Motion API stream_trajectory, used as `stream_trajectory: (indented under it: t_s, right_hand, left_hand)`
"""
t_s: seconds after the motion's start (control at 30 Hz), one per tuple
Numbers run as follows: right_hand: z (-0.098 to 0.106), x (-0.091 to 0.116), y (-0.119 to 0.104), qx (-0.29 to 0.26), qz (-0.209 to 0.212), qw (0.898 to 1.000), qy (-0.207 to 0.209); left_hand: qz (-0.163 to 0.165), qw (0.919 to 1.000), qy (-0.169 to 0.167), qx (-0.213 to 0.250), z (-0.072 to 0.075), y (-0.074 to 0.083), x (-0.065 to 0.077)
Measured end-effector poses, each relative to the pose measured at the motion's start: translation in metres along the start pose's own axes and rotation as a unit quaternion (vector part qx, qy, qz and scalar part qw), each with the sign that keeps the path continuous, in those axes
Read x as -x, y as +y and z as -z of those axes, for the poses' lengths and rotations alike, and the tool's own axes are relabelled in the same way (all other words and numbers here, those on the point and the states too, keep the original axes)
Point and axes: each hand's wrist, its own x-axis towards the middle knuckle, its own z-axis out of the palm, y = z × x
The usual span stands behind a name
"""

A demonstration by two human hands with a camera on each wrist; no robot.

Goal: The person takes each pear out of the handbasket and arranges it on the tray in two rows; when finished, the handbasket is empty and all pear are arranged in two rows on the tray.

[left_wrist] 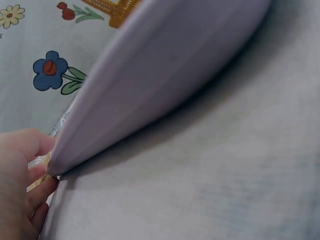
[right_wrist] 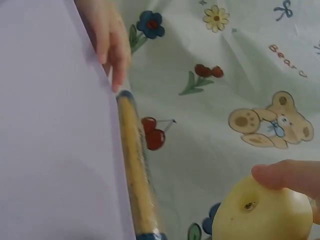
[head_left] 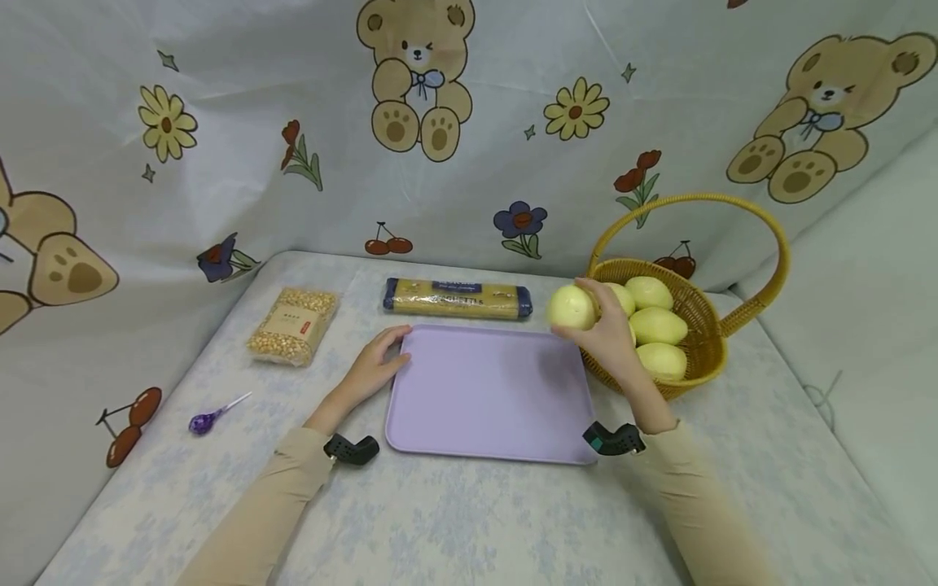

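A flat lilac tray (head_left: 491, 391) lies on the table. My left hand (head_left: 375, 366) grips its far left corner, with fingers about the rim; in the left wrist view this hand (left_wrist: 22, 180) meets the edge of the tray (left_wrist: 150, 75). Above the tray's far right corner, my right hand (head_left: 608, 330) holds a pale yellow pear (head_left: 572, 308). In the right wrist view one end of that pear (right_wrist: 265, 210) faces the camera, with a finger on top of it. Beside the right hand stands a yellow woven basket (head_left: 707, 325) of similar pears (head_left: 658, 325).
A pack of spaghetti (head_left: 458, 299) lies behind the tray. To the left are a clear bag of yellow kernels (head_left: 293, 325) and a purple lollipop (head_left: 205, 422). The basket's tall handle (head_left: 780, 252) arches over it. A printed cloth (head_left: 308, 220) hangs behind the table.
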Motion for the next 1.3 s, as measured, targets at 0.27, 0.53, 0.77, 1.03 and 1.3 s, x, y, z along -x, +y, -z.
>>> stream_trajectory:
  t_s: [0.27, 0.53, 0.77, 1.03, 1.3]
  right_hand:
    - [-0.076, -0.011, -0.011, -0.016, 0.034, 0.996, -0.082]
    - [-0.13, -0.012, -0.021, -0.008, 0.062, 0.989, -0.131]
    - [-0.157, -0.009, -0.021, -0.033, 0.04, 0.988, -0.146]
    - [-0.17, -0.006, -0.017, -0.061, 0.041, 0.988, -0.138]
    - [-0.173, -0.004, -0.013, -0.096, 0.053, 0.982, -0.151]
  left_hand:
    - [0.0, 1.0, 0.005, 0.002, 0.001, -0.003, 0.0]
    - [0.0, 1.0, 0.009, 0.001, 0.0, -0.003, -0.002]
    - [-0.005, 0.9999, 0.013, -0.006, 0.0, -0.005, -0.003]
    - [-0.002, 0.9999, 0.014, -0.009, -0.001, -0.007, -0.002]
    - [-0.006, 0.9997, 0.012, -0.019, 0.0, -0.005, -0.003]
